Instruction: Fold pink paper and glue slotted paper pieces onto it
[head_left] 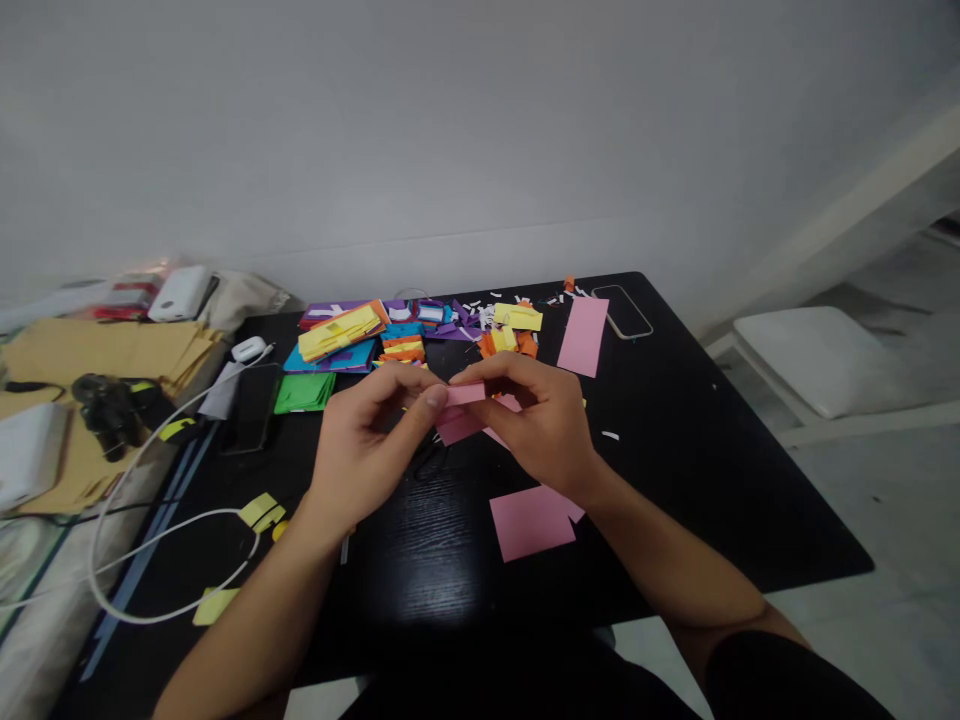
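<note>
Between my two hands is a small piece of pink paper (459,428), bent along a crease and held above the black table. My left hand (375,425) pinches its left side, thumb on the near face. My right hand (544,415) grips the right side with thumb and fingers. Another pink sheet (531,525) lies on the table below my right wrist, overlapping a further pink piece. Farther back rests a long pink strip (585,337). Dark handles, perhaps scissors, are partly hidden under my hands.
Colourful folded papers, among them a yellow stack (341,335) and green pieces (304,393), lie behind my left hand. Paper scraps (465,320) are scattered by the wall. One phone (624,313) is at the back right, another (253,410) at left. A white cable (101,560) loops at left.
</note>
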